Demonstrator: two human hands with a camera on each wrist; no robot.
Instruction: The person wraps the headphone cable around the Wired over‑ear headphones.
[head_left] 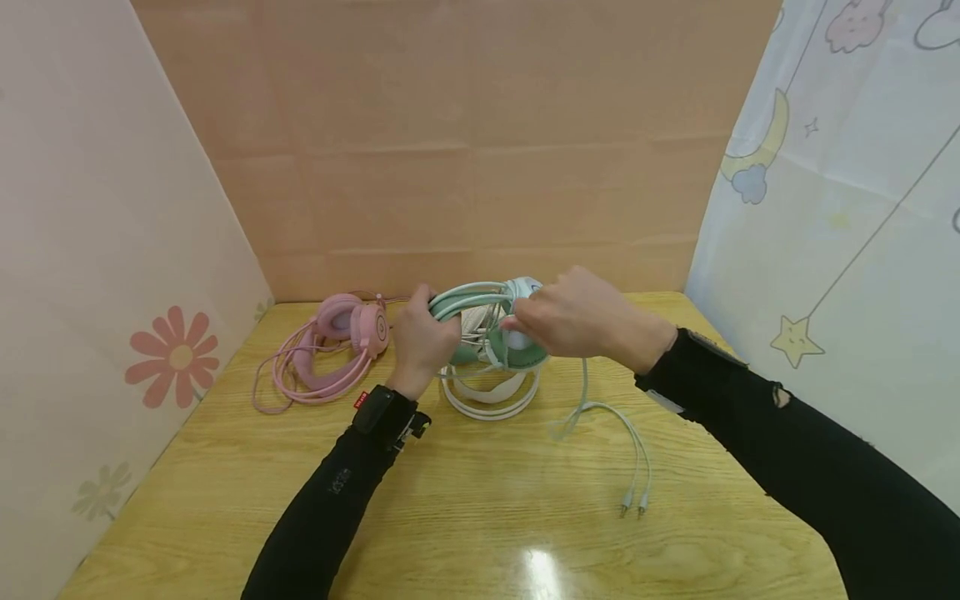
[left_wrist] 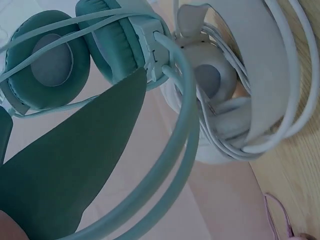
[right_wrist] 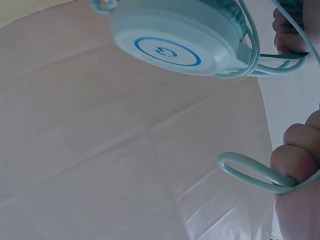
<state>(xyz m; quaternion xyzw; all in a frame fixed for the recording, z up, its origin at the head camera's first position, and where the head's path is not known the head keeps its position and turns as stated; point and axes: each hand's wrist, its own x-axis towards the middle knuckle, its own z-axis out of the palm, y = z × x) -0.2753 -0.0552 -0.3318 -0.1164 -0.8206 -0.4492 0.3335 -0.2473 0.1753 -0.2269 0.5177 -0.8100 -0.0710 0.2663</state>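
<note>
Beside two other headsets (head_left: pixel 370 330), left grip (head_left: pixel 423 337) round one green headset (left_wrist: pixel 90 155), right grip (head_left: pixel 566 317) round its cable (right_wrist: pixel 265 170)

Near side of left grip (head_left: pixel 425 337) and right grip (head_left: pixel 573 317): passable over bare worktop (head_left: pixel 465 500), save for cable (head_left: pixel 587 407) trailing below right grip. Pink headphones (head_left: pixel 371 329) obstruct left of left grip; green headphones (head_left: pixel 528 358) and white headphones (head_left: pixel 491 395) crowd between grips; backdrop (head_left: pixel 472 200) closes far side.
</note>
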